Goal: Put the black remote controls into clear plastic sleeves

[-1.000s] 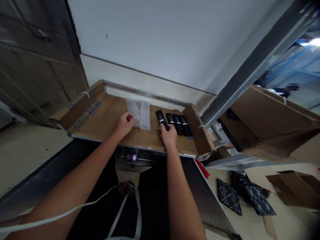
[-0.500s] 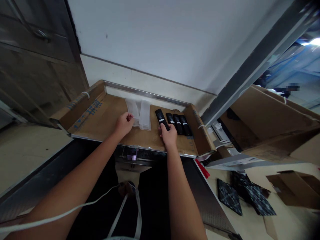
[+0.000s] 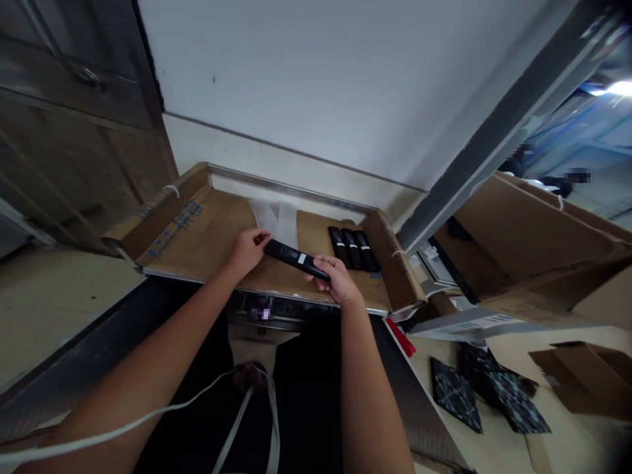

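Reference: the cardboard (image 3: pixel 197 243). Right hand (image 3: pixel 336 276) closed on one end of a remote (image 3: pixel 291 255), held slantwise over the cardboard's front middle. Left hand (image 3: pixel 249 249), fingers curled, sits by the remote's far end; contact, and any grip on a sleeve, cannot be told.

Judged step: handling one remote beside the clear sleeves (image 3: pixel 286 220), which lie at the cardboard's back middle. Next move likely calls for a steady right grip and left fingers clear of the remote's end.

Around: three remotes (image 3: pixel 351 248) side by side near the cardboard's right wall; carton (image 3: pixel 536 243) beyond that wall. Obstruction: the held remote hides part of the sleeves' near ends.
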Demonstrator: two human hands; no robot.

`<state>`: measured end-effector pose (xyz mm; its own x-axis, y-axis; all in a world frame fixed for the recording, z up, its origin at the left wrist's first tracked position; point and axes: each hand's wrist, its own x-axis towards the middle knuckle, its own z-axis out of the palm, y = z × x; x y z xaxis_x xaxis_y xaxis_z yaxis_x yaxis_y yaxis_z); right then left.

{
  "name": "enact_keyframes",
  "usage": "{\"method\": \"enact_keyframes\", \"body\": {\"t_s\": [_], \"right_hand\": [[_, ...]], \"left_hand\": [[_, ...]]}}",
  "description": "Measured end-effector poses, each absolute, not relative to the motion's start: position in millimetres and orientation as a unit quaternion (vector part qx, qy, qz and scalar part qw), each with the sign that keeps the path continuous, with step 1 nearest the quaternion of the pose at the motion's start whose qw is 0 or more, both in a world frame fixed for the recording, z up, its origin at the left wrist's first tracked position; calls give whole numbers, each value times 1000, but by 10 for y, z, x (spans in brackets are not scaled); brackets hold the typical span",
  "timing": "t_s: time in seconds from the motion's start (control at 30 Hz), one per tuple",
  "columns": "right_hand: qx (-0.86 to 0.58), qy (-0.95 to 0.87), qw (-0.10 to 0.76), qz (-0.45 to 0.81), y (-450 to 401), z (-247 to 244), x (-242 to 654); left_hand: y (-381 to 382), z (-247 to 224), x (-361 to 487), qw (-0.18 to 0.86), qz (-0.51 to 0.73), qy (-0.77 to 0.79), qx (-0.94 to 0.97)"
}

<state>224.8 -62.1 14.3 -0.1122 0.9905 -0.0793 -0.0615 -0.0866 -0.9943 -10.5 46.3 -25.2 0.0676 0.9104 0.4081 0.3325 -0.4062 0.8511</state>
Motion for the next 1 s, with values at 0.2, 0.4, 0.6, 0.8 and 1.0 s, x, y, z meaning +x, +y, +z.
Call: {"method": "enact_keyframes", "body": {"t_s": [0.2,0.4,0.6,0.8,1.0], "right_hand": [[-494,-473,473,555,-589,140,2226],[-509,-475,488,526,-581,115,2207],[-519,-481,489,510,-573,114,2180],[-519,-500,478,502,-578,125,2133],[-510,-520,463,506,-598,137,2098]], "left_hand": [[494,-309,-110,305,519,446,662],[459,-302,-116,326,522,437,656],[425,-279,-98,325,524,430,659],[375,-232,-73,301,521,430,673],[207,-138,-76,218,513,440,704]]}}
